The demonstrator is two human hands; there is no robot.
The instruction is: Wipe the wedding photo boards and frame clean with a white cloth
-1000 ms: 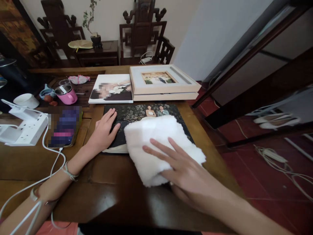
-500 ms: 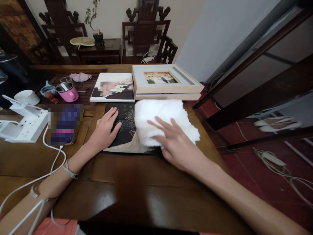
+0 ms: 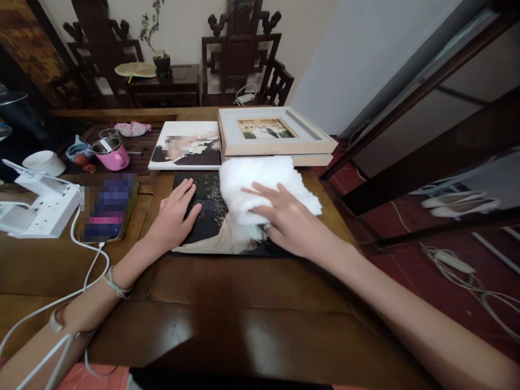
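My right hand (image 3: 292, 222), fingers splayed on the white cloth (image 3: 260, 173), has slid it toward the far edge of the dark photo (image 3: 214, 216). My left hand (image 3: 173, 214) stays put at its left side, thumb apart.

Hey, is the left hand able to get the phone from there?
Probably yes. The left hand rests on the left side of the dark picture, holding nothing, and I see nothing blocking the phone beside it. The white cable plugged into it might tug, though.
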